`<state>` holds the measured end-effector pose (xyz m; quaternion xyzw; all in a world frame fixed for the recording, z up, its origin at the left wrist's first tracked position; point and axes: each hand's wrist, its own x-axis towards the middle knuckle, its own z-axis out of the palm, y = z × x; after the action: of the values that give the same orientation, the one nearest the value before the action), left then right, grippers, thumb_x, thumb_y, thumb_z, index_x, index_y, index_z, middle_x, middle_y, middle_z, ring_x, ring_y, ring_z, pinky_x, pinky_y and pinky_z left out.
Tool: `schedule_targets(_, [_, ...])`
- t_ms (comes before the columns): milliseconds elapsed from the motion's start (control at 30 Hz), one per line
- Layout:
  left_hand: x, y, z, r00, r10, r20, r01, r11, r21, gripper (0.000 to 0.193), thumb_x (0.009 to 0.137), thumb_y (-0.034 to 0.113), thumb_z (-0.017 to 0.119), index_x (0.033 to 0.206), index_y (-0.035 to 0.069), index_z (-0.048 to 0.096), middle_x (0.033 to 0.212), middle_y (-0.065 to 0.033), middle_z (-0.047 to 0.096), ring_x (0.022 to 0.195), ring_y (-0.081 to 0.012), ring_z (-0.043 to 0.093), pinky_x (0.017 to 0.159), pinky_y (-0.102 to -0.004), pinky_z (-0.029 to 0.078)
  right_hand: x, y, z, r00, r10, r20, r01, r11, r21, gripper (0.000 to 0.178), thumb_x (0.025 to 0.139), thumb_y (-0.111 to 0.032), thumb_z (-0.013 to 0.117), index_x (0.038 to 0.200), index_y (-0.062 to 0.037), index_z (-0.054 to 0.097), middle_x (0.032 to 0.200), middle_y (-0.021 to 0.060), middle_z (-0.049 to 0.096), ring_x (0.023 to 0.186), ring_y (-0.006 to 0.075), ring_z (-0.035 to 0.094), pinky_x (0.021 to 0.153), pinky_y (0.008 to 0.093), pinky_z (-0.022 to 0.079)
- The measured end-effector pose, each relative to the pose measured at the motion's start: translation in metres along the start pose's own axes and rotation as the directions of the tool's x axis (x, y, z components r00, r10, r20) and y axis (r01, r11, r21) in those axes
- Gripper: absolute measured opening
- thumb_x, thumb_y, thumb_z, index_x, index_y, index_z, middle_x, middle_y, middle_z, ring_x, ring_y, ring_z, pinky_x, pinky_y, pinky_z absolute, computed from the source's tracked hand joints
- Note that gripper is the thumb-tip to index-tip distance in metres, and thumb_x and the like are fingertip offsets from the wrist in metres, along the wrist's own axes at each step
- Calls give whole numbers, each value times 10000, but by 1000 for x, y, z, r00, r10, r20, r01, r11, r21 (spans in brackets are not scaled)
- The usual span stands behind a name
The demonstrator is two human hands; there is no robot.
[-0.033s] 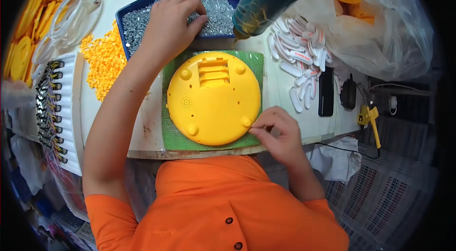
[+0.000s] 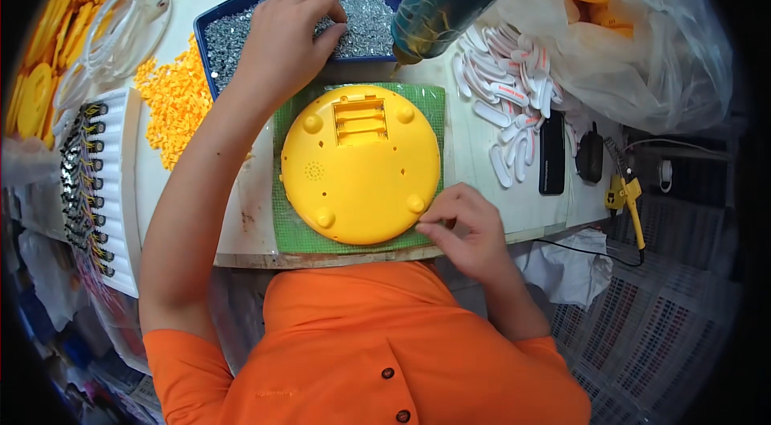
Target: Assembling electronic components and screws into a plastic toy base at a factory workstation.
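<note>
The round yellow case [image 2: 360, 176] lies close left of the right hand [image 2: 472, 242], fingertips pinched; left hand [image 2: 289, 31] curled, grip hidden.

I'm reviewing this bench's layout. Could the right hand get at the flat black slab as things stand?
Probably yes: between the right hand and the black slab, bare white tabletop leaves the way free. The loose white pieces lie mostly to the slab's left.

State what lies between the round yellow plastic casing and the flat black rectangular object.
From the yellow casing to the black object, the head view shows green mat, pale tabletop, then elongated white plastic pieces.
</note>
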<state>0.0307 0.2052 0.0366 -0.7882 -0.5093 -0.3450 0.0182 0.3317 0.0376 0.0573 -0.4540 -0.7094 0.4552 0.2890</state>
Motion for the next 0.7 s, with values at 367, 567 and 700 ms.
schedule_targets(367, [-14, 29, -29, 951, -290, 107, 307, 929, -207, 137, 895, 173, 742, 957, 59, 698, 950, -96, 720, 930, -299, 673, 824, -397, 525, -4, 7, 12, 997, -74, 2, 74, 993, -94, 213, 782, 32, 830, 930, -20, 686, 926, 59, 585, 790, 148, 589, 652, 257, 470])
schedule_targets(567, [-84, 62, -76, 970, -194, 144, 237, 883, -404, 165, 837, 56, 784, 946, 41, 661, 962, -93, 700, 922, -276, 671, 827, -365, 517, 19, -3, -18, 999, -42, -9, 41, 996, -85, 186, 827, -24, 800, 930, -19, 645, 858, 36, 589, 757, 124, 556, 674, 257, 459])
schedule_targets(700, [-131, 93, -93, 958, -55, 280, 182, 875, -449, 186, 799, 96, 805, 919, 99, 663, 1075, -60, 710, 1064, -288, 658, 943, -440, 481, 59, -19, -32, 982, -163, -96, 149, 979, -139, 88, 897, -2, 716, 953, 3, 649, 878, 31, 608, 791, 106, 572, 748, 237, 464])
